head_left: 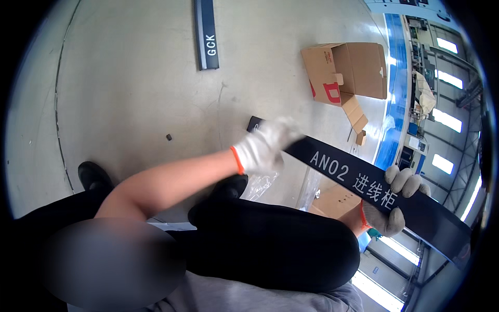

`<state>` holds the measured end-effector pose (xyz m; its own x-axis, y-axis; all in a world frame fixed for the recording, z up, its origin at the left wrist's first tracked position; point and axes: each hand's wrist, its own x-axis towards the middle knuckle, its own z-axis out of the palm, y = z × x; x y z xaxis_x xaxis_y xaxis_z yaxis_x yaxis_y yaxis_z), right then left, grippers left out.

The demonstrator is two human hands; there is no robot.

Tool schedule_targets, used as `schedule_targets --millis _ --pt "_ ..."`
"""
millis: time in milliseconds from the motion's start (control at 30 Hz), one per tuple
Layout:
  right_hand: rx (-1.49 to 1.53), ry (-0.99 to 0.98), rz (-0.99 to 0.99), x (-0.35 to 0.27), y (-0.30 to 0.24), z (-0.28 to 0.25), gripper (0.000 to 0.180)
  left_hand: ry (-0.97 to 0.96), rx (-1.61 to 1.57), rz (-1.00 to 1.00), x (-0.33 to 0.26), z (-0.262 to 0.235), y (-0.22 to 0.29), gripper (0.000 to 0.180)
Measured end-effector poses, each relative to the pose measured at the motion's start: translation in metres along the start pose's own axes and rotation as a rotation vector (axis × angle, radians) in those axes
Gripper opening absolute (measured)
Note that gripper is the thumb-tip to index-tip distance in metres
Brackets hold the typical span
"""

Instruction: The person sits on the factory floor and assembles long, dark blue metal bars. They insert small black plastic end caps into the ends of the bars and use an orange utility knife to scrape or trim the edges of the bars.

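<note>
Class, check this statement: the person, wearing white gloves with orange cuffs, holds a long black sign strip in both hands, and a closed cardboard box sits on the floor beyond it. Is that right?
Not quite. In the head view the cardboard box is open, its flaps spread, not closed. The rest holds: left hand and right hand both grip the black sign strip.

left hand (262, 145) — gloved, forearm bare, fingers curled | right hand (396, 203) — gloved, gripping from below

Concrete floor, scattered items

Open cardboard box (345, 70) upper right; second dark label strip (207, 34) lying flat at top; clear plastic wrap (260, 184) near black shoe (93, 176).
</note>
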<state>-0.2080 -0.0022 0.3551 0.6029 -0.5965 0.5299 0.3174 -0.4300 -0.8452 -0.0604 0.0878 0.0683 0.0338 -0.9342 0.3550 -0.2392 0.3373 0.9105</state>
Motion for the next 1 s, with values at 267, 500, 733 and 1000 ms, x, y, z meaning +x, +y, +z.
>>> schedule_targets --millis 267,500,733,1000 --pt "0.061 0.13 -0.038 -0.012 0.014 -0.009 0.056 0.114 -0.015 -0.097 0.042 0.037 0.027 0.046" --pt "-0.054 0.326 -0.184 0.07 -0.179 -0.062 0.041 0.266 0.064 0.227 0.099 0.004 0.17 0.029" --pt "-0.368 0.377 -0.37 0.113 -0.292 -0.047 0.039 0.233 0.029 0.327 0.131 -0.021 0.233 0.022" --pt "-0.263 0.253 -0.098 -0.055 0.022 0.003 0.051 0.255 0.217 -0.075 0.027 0.093 -0.035 0.039"
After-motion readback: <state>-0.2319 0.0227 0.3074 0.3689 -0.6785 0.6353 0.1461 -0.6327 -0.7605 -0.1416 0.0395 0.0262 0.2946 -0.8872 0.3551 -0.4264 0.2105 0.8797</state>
